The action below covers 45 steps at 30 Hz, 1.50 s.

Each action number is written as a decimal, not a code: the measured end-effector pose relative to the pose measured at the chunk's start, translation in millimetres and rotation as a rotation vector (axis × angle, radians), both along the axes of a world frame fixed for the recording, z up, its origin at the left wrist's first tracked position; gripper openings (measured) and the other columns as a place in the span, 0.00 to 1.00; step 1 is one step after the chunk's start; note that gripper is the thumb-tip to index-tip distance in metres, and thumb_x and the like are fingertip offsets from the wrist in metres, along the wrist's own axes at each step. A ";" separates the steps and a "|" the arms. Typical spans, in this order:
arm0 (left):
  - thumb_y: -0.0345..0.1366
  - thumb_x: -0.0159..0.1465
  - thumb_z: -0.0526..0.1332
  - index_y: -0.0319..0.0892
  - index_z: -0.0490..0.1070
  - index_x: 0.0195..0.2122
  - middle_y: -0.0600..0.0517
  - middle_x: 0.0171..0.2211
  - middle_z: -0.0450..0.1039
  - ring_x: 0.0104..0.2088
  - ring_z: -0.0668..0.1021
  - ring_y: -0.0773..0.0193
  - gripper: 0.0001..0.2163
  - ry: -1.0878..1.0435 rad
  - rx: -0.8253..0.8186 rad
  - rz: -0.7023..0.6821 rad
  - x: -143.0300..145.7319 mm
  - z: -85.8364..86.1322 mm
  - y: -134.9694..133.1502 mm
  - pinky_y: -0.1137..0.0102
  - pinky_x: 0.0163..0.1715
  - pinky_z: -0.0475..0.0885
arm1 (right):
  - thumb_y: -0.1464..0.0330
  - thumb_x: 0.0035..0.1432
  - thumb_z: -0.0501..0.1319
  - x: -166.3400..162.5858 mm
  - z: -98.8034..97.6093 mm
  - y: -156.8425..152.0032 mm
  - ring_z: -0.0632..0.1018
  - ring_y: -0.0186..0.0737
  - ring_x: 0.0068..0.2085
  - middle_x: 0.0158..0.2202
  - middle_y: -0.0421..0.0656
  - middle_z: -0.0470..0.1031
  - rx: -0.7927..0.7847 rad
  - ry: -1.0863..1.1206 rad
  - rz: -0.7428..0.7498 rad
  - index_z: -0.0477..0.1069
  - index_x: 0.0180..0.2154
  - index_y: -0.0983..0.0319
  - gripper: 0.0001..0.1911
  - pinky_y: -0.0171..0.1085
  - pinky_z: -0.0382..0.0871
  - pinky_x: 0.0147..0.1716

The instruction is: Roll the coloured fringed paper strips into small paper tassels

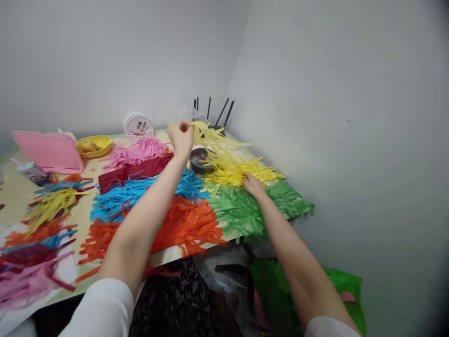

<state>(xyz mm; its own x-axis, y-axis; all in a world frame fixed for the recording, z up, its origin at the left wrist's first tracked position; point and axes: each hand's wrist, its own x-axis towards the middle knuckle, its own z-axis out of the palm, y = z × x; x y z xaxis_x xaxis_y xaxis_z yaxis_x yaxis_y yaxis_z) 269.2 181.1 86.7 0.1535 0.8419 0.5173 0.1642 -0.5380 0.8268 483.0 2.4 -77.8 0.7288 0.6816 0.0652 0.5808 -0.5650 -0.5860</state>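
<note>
My left hand (181, 136) is raised over the back of the table, fingers pinched on the end of a yellow fringe strip (219, 140). The strip hangs slantwise from it, blurred, down to the yellow fringe pile (233, 172). At the near edge of that pile is my right hand (253, 183), with its fingers closed on yellow fringe; the fingertips are partly hidden. Green fringe (238, 206) lies just in front, under the right wrist. Below my left forearm spread blue fringe (115, 199) and orange fringe (189, 222). A dark round dish (202, 161) sits between my hands.
Dark red fringe (115, 179) and pink fringe (142, 150) lie further back. Behind them stand a white tub (137, 124), a yellow bowl (101, 146) and a pink case (49, 152). A router with black antennas (222, 112) is in the corner. A green bag (277, 285) hangs below the table.
</note>
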 end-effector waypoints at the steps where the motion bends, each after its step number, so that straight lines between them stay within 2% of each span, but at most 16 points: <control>1: 0.25 0.60 0.57 0.38 0.70 0.31 0.53 0.28 0.72 0.32 0.75 0.66 0.04 -0.115 0.012 0.020 -18.5 11.6 10.7 0.72 0.36 0.68 | 0.62 0.66 0.60 -0.6 1.4 -0.7 0.77 0.43 0.48 0.52 0.48 0.73 0.005 0.006 -0.001 0.70 0.53 0.63 0.17 0.47 0.75 0.47; 3: 0.24 0.59 0.59 0.39 0.69 0.29 0.55 0.26 0.70 0.30 0.74 0.66 0.04 -0.251 0.101 0.068 -64.7 31.7 25.3 0.73 0.35 0.68 | 0.62 0.65 0.61 -2.1 8.5 -4.1 0.77 0.42 0.47 0.50 0.47 0.74 0.037 0.006 -0.014 0.71 0.51 0.63 0.16 0.47 0.74 0.47; 6: 0.25 0.58 0.59 0.39 0.68 0.29 0.55 0.26 0.69 0.31 0.74 0.66 0.04 -0.199 0.276 0.157 -144.0 44.7 21.0 0.72 0.36 0.69 | 0.67 0.66 0.57 -14.5 31.4 -11.0 0.77 0.47 0.48 0.46 0.51 0.76 0.157 -0.044 -0.085 0.73 0.46 0.67 0.12 0.52 0.71 0.51; 10: 0.24 0.54 0.59 0.41 0.69 0.31 0.52 0.32 0.73 0.39 0.75 0.60 0.06 0.191 0.458 0.263 -223.3 21.6 -30.1 0.66 0.46 0.69 | 0.71 0.65 0.48 -92.9 80.2 -20.0 0.70 0.50 0.57 0.54 0.55 0.71 0.478 -0.209 -0.112 0.68 0.52 0.67 0.18 0.50 0.67 0.55; 12: 0.24 0.53 0.58 0.41 0.69 0.33 0.49 0.36 0.75 0.42 0.75 0.56 0.08 0.371 0.510 0.275 -243.3 -0.5 -62.8 0.63 0.48 0.69 | 0.68 0.63 0.55 -161.1 102.9 -24.4 0.73 0.51 0.55 0.51 0.52 0.73 0.830 -0.363 0.196 0.69 0.51 0.62 0.16 0.51 0.69 0.53; 13: 0.24 0.54 0.58 0.41 0.69 0.34 0.48 0.37 0.75 0.43 0.76 0.55 0.08 0.443 0.509 0.265 -249.9 -12.1 -78.6 0.62 0.48 0.69 | 0.68 0.61 0.58 -197.4 110.9 -25.6 0.72 0.51 0.56 0.53 0.51 0.73 0.868 -0.415 0.408 0.68 0.53 0.59 0.18 0.52 0.67 0.56; 16: 0.25 0.56 0.57 0.42 0.69 0.37 0.46 0.39 0.76 0.43 0.76 0.54 0.09 0.590 0.463 0.204 -265.1 -42.6 -119.8 0.60 0.47 0.71 | 0.68 0.59 0.62 -288.9 115.8 -20.5 0.67 0.55 0.63 0.59 0.52 0.69 0.798 -0.524 0.869 0.62 0.60 0.58 0.27 0.56 0.62 0.61; 19: 0.25 0.57 0.56 0.42 0.68 0.39 0.45 0.41 0.77 0.44 0.77 0.54 0.10 0.646 0.430 0.111 -281.7 -62.0 -145.8 0.58 0.51 0.71 | 0.74 0.57 0.58 -328.9 98.1 -4.9 0.66 0.55 0.63 0.58 0.53 0.71 0.682 -0.525 0.992 0.65 0.57 0.62 0.25 0.59 0.57 0.63; 22: 0.23 0.54 0.55 0.41 0.68 0.42 0.44 0.44 0.78 0.47 0.78 0.55 0.15 0.667 0.370 0.001 -299.2 -69.6 -152.1 0.55 0.59 0.67 | 0.80 0.49 0.54 -326.4 85.6 4.3 0.76 0.50 0.51 0.45 0.50 0.79 0.591 -0.427 1.082 0.72 0.47 0.62 0.23 0.56 0.62 0.61; 25: 0.22 0.50 0.53 0.40 0.70 0.43 0.47 0.42 0.79 0.45 0.79 0.56 0.19 0.682 0.224 -0.117 -311.1 -68.0 -144.3 0.54 0.62 0.63 | 0.80 0.45 0.53 -311.3 96.1 -0.6 0.79 0.47 0.43 0.41 0.48 0.80 0.486 -0.272 1.132 0.72 0.43 0.61 0.23 0.46 0.72 0.49; 28: 0.23 0.49 0.52 0.41 0.72 0.37 0.51 0.35 0.78 0.38 0.79 0.59 0.17 0.601 0.007 -0.226 -314.6 -61.1 -135.5 0.61 0.50 0.72 | 0.80 0.43 0.52 -298.7 117.7 -10.0 0.79 0.42 0.35 0.38 0.44 0.80 0.363 -0.113 1.116 0.71 0.41 0.61 0.22 0.37 0.71 0.35; 30: 0.24 0.48 0.51 0.40 0.74 0.37 0.51 0.35 0.78 0.37 0.78 0.61 0.18 0.490 -0.103 -0.289 -314.1 -55.7 -132.7 0.68 0.42 0.73 | 0.79 0.42 0.52 -292.2 127.9 -14.0 0.77 0.39 0.31 0.35 0.42 0.80 0.338 -0.029 1.095 0.71 0.40 0.61 0.22 0.34 0.69 0.32; 35: 0.24 0.47 0.52 0.42 0.77 0.49 0.49 0.50 0.78 0.49 0.77 0.58 0.28 0.210 -0.223 -0.454 -312.4 -51.1 -130.5 0.69 0.46 0.72 | 0.78 0.46 0.52 -280.9 129.6 -17.8 0.78 0.40 0.38 0.40 0.42 0.81 0.426 0.235 1.097 0.76 0.43 0.60 0.24 0.35 0.70 0.37; 40: 0.27 0.51 0.56 0.43 0.83 0.37 0.48 0.40 0.82 0.39 0.80 0.59 0.18 0.108 -0.436 -0.523 -314.3 -61.5 -126.6 0.70 0.34 0.72 | 0.75 0.54 0.56 -273.6 123.8 -21.1 0.78 0.41 0.39 0.38 0.44 0.79 0.515 0.363 1.179 0.81 0.37 0.58 0.16 0.38 0.71 0.39; 43: 0.28 0.53 0.58 0.42 0.83 0.31 0.46 0.38 0.80 0.37 0.79 0.60 0.13 0.114 -0.413 -0.594 -319.1 -58.0 -125.3 0.70 0.33 0.71 | 0.72 0.58 0.57 -269.3 124.2 -22.1 0.77 0.41 0.40 0.38 0.45 0.76 0.535 0.333 1.230 0.83 0.35 0.56 0.15 0.39 0.72 0.39; 45: 0.30 0.56 0.59 0.42 0.83 0.33 0.45 0.38 0.79 0.37 0.79 0.59 0.12 0.199 -0.368 -0.651 -323.8 -48.4 -125.6 0.69 0.35 0.72 | 0.71 0.60 0.57 -267.0 126.0 -22.3 0.77 0.41 0.40 0.38 0.45 0.75 0.535 0.299 1.250 0.83 0.34 0.55 0.15 0.40 0.72 0.39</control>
<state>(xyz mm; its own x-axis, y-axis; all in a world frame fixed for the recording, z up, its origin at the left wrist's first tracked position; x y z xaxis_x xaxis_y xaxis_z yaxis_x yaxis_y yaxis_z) -54.6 55.5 38.3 0.7375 0.6622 0.1324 0.0733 -0.2734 0.9591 216.0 -19.9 48.2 -0.3059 0.8261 0.4732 0.3442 0.5594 -0.7541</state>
